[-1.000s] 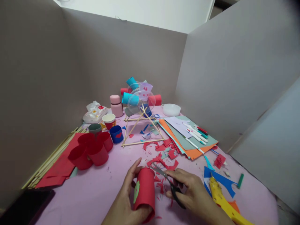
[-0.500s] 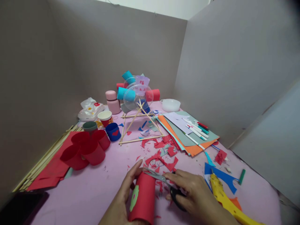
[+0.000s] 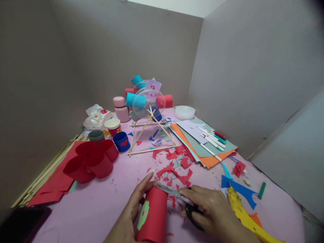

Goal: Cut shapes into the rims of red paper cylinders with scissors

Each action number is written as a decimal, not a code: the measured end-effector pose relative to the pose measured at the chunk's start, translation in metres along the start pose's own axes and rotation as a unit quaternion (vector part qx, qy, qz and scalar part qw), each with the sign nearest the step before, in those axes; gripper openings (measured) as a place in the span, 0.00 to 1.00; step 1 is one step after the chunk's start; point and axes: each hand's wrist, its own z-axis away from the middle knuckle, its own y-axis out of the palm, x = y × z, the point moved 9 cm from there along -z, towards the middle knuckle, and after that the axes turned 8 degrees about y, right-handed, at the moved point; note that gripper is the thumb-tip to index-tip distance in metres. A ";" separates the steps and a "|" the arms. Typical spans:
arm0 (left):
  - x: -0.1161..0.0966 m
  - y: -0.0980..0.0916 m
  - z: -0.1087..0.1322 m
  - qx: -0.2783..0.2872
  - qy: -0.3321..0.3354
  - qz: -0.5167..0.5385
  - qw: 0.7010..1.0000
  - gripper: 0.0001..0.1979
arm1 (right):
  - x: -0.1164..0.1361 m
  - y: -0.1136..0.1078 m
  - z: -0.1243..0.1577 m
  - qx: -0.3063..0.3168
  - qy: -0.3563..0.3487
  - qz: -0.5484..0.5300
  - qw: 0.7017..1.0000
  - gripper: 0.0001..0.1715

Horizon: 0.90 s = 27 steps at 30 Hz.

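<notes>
- Red paper tube [image 3: 152, 216] lies near the front edge of the pink worktop [image 3: 101, 206], a bit left of the middle.
- Head view: the left hand [image 3: 131, 212] wraps its fingers [image 3: 144, 184] around the left side of the tube and holds it.
- The right hand [image 3: 210, 211] holds the scissors [image 3: 181, 202]. Its fingers are curled through the black handles, and the blades point at the top end of the tube.
- I cannot tell if the blades are open or closed. They look close together.
- The blade tips sit very near the left thumb. If the tube rolls or the scissors slip, the thumb could get nicked.
- The tube is thin paper. A hard squeeze could squash it flat or crease it.
- A crooked snip could leave the rim jagged or cut too deep.
- The yellow glue gun [image 3: 243, 216] lies just beside the right hand, toward the front right corner. An elbow could bump it.
- The tube looks bright red and smooth, rolled into a round shape, with a light green flower [image 3: 143, 215] stuck on its side.
- Red paper scraps [image 3: 174, 172] lie behind it, toward the middle of the worktop.
</notes>
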 end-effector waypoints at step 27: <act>-0.005 0.009 0.002 0.088 0.014 -0.095 0.992 0.46 | -0.008 0.002 0.002 0.049 0.031 0.002 0.998 0.25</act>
